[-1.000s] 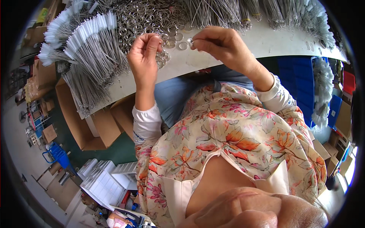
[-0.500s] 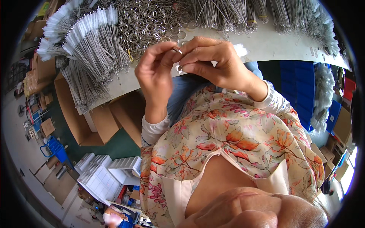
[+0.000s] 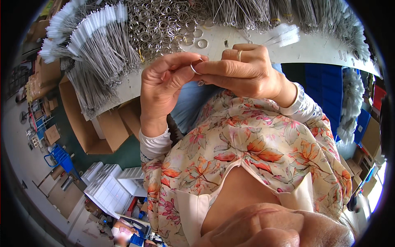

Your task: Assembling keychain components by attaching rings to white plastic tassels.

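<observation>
I see my left hand (image 3: 162, 88) and right hand (image 3: 242, 70) meeting in front of the table (image 3: 312, 49), a metal ring (image 3: 195, 68) pinched between them. Behind them a heap of rings (image 3: 164, 22) lies on the table, with bundled wire brushes (image 3: 94, 53) to its left. Cardboard boxes (image 3: 103, 127) sit below the table edge, left of my left forearm.

Small silver metal ring (image 3: 195, 67), round, thin, upright, pinched between fingers of both hands above table edge.

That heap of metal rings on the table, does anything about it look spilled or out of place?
Slightly. A few loose rings lie apart from the ring pile, out on the white table. One brush lies alone, away from the bundles. Both hands, left and right, pinch one ring.
</observation>
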### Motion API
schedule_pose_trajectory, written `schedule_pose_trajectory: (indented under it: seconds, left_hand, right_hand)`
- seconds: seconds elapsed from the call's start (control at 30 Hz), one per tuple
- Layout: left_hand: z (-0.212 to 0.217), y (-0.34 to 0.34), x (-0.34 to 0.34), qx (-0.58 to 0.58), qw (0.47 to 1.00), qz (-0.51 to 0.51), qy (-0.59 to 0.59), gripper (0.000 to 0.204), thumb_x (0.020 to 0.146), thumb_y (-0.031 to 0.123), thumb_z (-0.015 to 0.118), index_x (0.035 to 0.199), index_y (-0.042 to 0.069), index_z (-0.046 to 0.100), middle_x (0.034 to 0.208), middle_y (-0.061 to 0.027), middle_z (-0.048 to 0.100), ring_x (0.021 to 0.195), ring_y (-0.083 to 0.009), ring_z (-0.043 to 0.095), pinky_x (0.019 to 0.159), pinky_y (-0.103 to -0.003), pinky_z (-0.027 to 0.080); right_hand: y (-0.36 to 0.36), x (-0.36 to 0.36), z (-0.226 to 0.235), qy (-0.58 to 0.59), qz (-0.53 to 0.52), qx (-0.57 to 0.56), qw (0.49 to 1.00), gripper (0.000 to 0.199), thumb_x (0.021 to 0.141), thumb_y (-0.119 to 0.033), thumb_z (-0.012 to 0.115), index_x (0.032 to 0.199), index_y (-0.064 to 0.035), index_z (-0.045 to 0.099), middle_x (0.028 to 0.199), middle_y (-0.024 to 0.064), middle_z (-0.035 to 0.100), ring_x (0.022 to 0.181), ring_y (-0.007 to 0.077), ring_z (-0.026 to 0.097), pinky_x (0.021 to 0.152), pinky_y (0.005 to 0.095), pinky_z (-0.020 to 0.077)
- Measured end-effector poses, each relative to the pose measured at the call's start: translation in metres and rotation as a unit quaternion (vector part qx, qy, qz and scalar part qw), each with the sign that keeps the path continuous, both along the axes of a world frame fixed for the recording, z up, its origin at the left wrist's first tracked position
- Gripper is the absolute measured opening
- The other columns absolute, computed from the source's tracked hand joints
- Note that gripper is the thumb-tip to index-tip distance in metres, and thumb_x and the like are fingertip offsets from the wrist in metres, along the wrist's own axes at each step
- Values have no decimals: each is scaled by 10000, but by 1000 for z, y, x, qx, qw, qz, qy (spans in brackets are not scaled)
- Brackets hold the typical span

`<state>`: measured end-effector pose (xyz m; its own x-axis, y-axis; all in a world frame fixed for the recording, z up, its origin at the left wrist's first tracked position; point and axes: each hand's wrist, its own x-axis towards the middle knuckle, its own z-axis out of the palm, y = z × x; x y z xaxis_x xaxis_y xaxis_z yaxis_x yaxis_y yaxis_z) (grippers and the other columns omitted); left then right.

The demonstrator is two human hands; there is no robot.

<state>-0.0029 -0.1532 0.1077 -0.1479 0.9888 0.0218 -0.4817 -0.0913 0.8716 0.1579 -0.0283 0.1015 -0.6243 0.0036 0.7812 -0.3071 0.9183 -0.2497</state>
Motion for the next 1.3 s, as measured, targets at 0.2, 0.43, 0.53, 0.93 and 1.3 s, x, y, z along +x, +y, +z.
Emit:
schedule_pose_trajectory:
  seconds: [0.2,0.43,0.53,0.93,1.3]
  left_hand:
    - [10,-9,8,8,973,90,211,220,788,-51,606,1009,-50,610,975,-137,630,876,-181,623,756,-277,518]
    - [8,-10,23,133,835,258,468,343,717,-88,618,1058,-87,582,985,-163,608,826,-199,637,702,-272,533]
    - [6,-6,23,138,886,251,364,357,733,-107,594,1087,-106,551,1008,-181,592,829,-232,638,732,-293,543]
    - [3,7,17,237,728,322,557,303,705,-39,649,1005,-62,614,909,-169,649,803,-232,653,681,-278,544]
    - [4,8,3,198,803,256,501,275,688,-68,638,961,-34,647,906,-145,658,792,-197,651,680,-254,530]
  right_hand:
    - [-4,-6,-5,19,-2,61,998,216,616,-76,710,812,-8,653,842,-19,611,531,95,510,440,239,407]
    - [-13,-7,10,-77,120,-368,919,134,695,-14,686,826,-36,669,888,57,617,768,212,635,664,281,519]
    - [-17,-4,20,-80,114,-417,898,117,710,18,675,816,-31,673,897,82,611,792,211,625,676,287,515]
    - [-14,-9,27,-156,114,-700,688,167,839,-204,647,862,-39,662,632,-27,564,517,24,471,455,165,353]
    - [-4,-11,20,-197,99,-617,755,136,833,-181,649,855,-47,654,636,-22,563,504,17,493,419,148,329]
